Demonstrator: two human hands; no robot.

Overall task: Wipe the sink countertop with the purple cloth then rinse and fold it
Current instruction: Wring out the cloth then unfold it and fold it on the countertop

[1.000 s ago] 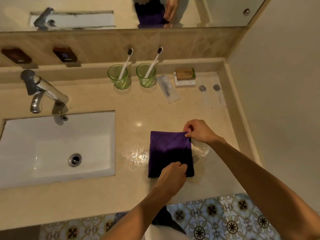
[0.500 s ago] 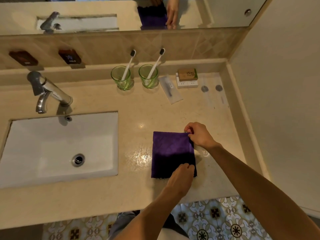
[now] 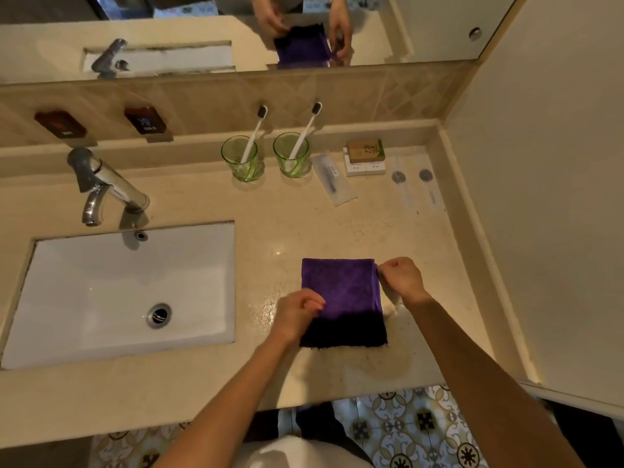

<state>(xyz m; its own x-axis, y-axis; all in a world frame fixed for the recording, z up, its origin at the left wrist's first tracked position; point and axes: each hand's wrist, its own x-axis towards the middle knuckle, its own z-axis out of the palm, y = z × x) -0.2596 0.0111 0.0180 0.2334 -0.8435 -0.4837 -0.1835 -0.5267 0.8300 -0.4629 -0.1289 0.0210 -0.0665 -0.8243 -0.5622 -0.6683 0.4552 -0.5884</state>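
Both hands are on the purple cloth [image 3: 344, 295], which lies flat as a folded rectangle on the beige stone bench [image 3: 209, 204], to the right of the sink [image 3: 84, 285] and near the front edge. The left hand [image 3: 297, 314] sits at the cloth's left edge, about halfway along it, with its fingers [image 3: 312, 304] curled together and pinching the fabric there. The right hand [image 3: 401, 278] is at the far right corner, its fingers [image 3: 383, 270] pressed together in a pinch on that corner. The near end of the cloth is in shadow, and its front edge looks slightly frayed.

Wet patches glisten on the bench just left of the cloth. The white rectangular sink has a metal drain [image 3: 158, 315] and a chrome faucet [image 3: 101, 187] behind it. Toward the back wall stand two green glasses [image 3: 240, 163], each holding a toothbrush [image 3: 255, 130]. Right of them lie a wrapped sachet [image 3: 333, 180] and a small brown box [image 3: 366, 151] resting on white packets. The mirror [image 3: 169, 35] above reflects the cloth and both hands.
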